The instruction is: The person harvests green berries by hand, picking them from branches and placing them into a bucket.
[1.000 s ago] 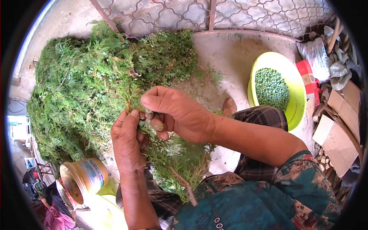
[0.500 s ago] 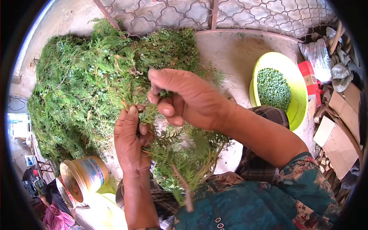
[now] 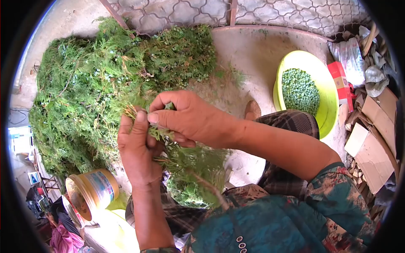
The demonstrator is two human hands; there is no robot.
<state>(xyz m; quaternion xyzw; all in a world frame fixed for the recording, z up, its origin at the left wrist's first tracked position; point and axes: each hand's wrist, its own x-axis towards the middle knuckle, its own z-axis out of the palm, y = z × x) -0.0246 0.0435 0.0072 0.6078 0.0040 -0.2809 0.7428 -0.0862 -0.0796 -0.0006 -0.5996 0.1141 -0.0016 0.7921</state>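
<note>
Clutching a leafy sprig [image 3: 198, 168] in the left hand [image 3: 135, 147], with fingers closed tight round it. Pinching its far tip with the right hand [image 3: 190, 118], thumb against forefinger. Lying near-to-far, woody stalk toward the body, tip just beside the green pile [image 3: 84, 97].

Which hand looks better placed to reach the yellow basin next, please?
Probably the right: the right hand pinches the branch on the side nearest the yellow basin, while the left hand is busy gripping the branch.
</note>
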